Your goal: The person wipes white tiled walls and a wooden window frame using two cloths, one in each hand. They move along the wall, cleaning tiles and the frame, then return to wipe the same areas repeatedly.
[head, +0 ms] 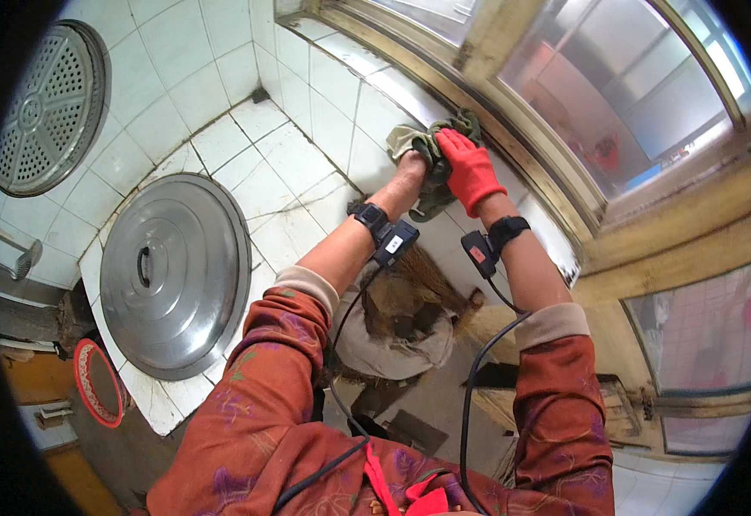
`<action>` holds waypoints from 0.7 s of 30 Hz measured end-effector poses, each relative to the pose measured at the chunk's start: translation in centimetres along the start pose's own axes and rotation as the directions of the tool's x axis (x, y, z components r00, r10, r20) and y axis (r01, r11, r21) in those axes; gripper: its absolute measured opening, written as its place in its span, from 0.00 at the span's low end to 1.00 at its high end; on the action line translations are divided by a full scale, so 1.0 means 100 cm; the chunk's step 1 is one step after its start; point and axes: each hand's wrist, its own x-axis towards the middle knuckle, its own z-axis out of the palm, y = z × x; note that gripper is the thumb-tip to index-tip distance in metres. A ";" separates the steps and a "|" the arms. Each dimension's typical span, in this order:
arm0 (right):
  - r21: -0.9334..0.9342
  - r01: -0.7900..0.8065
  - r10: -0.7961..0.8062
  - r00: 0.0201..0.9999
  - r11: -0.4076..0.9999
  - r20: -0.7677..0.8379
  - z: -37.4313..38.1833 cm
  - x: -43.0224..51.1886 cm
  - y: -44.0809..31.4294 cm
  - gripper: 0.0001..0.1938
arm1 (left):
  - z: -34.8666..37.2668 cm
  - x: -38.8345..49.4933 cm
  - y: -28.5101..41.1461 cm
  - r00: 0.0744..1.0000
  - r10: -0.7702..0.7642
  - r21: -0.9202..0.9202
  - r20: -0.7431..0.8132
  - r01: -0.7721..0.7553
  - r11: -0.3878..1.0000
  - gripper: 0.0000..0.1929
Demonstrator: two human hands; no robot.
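A crumpled green cloth (438, 169) with a paler fold lies against the tiled window sill, below the wooden frame. My left hand (415, 161) is bunched into it, and the folds hide most of the fingers. Over the cloth's right side, my right hand (464, 166) in a red knitted glove grips with fingers close together; their tips rest near the frame. Each wrist carries a black strapped device with a cable.
A large domed metal lid (178, 277) covers part of the white tiled stove top (278, 174) at left. A perforated steamer plate (46, 109) leans on the wall. Below my forearms stand a whitish sack (394, 351) and a straw broom (430, 274). The glazed window (607, 97) rises at right.
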 end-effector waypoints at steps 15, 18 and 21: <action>-0.044 -0.141 0.142 0.990 0.989 0.025 -0.131 -0.262 0.043 0.33 | 0.170 -0.127 -0.226 0.971 -0.151 0.055 -0.183 0.163 0.985 0.18; -0.168 -0.128 0.141 0.987 0.977 0.071 -0.128 -0.264 0.042 0.34 | 0.167 -0.125 -0.224 0.998 0.031 0.409 -0.052 -0.007 0.912 0.19; -0.199 -0.126 0.150 0.982 0.972 0.111 -0.115 -0.242 0.042 0.36 | 0.156 -0.116 -0.201 0.974 -0.175 -0.053 -0.144 0.169 0.984 0.17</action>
